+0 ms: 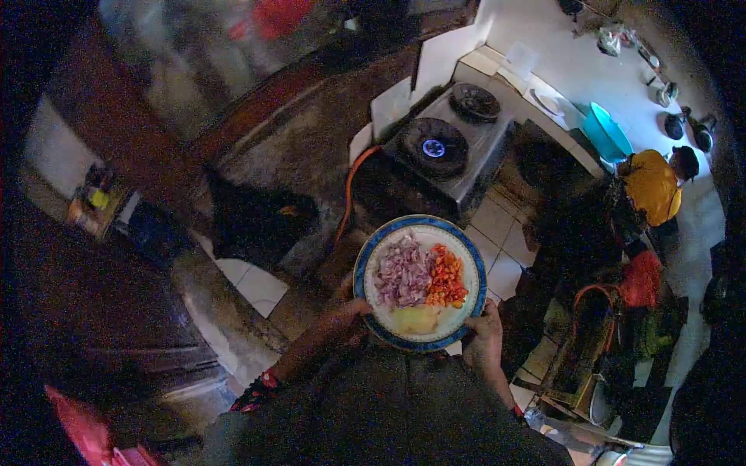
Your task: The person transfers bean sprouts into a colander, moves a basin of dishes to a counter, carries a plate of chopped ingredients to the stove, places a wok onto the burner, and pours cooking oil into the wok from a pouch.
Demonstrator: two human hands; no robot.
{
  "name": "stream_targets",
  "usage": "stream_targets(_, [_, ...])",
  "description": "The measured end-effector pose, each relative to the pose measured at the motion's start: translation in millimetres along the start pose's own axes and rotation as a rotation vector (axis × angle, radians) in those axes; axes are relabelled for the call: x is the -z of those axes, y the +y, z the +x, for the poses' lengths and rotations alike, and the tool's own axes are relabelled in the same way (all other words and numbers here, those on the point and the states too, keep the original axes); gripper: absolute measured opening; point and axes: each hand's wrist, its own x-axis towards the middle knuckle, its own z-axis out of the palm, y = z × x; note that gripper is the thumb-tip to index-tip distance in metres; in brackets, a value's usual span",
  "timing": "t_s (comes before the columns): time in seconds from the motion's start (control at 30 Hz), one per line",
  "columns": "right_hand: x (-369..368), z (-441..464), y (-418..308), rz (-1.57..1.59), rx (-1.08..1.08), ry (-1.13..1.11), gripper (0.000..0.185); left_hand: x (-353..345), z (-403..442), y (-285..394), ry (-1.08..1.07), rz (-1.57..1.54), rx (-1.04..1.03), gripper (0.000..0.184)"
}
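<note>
A round plate with a blue rim point(362, 272) is held level in front of me by both hands. My left hand point(350, 309) grips its lower left edge, my right hand point(486, 332) its lower right edge. On the plate lie chopped purple onions point(403, 272) at the left, chopped red-orange pieces point(447, 276) at the right and a pale yellow paste point(416, 319) at the bottom. Beyond the plate stands a two-burner gas stove point(475, 172); a blue flame point(434, 147) burns on its nearer burner.
An orange hose point(353, 182) runs down from the stove's left side. At the right are a turquoise basin point(606, 132), a yellow item point(653, 186), a red cloth-like item point(641, 279) and a wooden stool or frame point(579, 380). Dark pots point(674, 124) sit at the upper right.
</note>
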Motion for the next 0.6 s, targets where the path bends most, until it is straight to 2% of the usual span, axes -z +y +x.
stream_targets(0.07, [6,3,8,-0.059,0.043,0.011,0.037,14,5,-20,0.042,0.091,-0.004,0.065])
stream_targets(0.17, [11,4,0,-0.242,0.049,0.032,0.031,-20,-16,17,0.05,-0.269,0.157,0.066])
stream_targets(0.27, [14,12,-12,-0.307,0.045,-0.001,0.029,-37,-25,31,0.066,-0.189,0.171,0.066])
stream_targets(0.37, [23,28,-14,-0.302,0.032,-0.082,0.027,-8,-10,-30,0.105,-0.209,0.076,0.066])
stream_targets(0.47, [19,44,-8,-0.28,0.016,-0.108,0.028,-28,-23,-7,0.225,-0.279,0.114,0.064])
stream_targets(0.6, [-1,66,-4,-0.113,-0.114,-0.16,0.03,-8,-13,-21,0.239,-0.24,-0.024,0.061])
